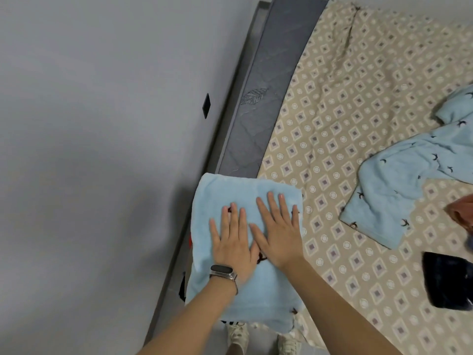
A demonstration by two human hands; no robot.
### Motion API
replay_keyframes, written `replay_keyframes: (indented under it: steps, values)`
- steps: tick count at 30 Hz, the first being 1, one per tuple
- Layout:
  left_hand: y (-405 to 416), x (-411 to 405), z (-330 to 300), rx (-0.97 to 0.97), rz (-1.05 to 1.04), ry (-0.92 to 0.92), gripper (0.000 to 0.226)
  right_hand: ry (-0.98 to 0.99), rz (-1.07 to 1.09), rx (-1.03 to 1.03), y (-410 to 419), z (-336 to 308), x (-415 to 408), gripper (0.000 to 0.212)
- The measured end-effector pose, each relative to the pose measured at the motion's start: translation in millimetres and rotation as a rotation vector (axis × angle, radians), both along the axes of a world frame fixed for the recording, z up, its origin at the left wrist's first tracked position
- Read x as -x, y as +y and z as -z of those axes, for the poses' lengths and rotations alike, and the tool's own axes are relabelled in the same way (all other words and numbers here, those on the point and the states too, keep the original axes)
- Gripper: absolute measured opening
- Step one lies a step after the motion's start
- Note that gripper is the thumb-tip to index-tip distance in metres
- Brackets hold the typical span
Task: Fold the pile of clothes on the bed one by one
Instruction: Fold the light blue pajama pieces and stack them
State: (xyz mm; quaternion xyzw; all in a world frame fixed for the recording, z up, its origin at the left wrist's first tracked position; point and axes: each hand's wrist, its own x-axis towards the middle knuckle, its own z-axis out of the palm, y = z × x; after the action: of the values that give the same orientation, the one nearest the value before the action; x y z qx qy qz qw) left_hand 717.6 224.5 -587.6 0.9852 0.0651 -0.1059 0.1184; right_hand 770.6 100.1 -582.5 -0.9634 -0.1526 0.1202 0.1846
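A folded light-blue fleece garment (230, 190) lies at the bed's near left corner, on top of other folded items whose red and black edges peek out at its left. My left hand (231, 242), with a watch on the wrist, presses flat on it with straight fingers. My right hand (277, 231) lies flat beside it on the same garment. Farther right, an unfolded light-blue garment with small dark bird prints (399, 175) is spread crumpled on the bed.
The bed (332, 111) has a beige diamond-patterned cover, with grey mattress edge (258, 119) along the wall side. A dark garment (448, 280) and an orange one (463, 213) lie at the right edge. My shoes (238, 336) show on the floor below.
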Motion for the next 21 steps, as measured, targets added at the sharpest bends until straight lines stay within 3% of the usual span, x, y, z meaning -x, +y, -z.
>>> replay_keyframes:
  steps: [12, 18, 21]
  values:
    - [-11.5, -11.6, 61.4, -0.013, 0.03, 0.041, 0.067, -0.011, 0.059, -0.018, -10.7, 75.0, -5.8, 0.064]
    - [-8.3, -19.6, 33.5, -0.037, 0.036, 0.111, 0.068, 0.091, 0.015, -0.058, -13.3, 44.7, -15.6, 0.069]
    - [-4.8, -21.9, 8.0, -0.038, 0.023, 0.139, 0.07, 0.119, 0.043, -0.229, -22.2, 11.3, -18.1, 0.061]
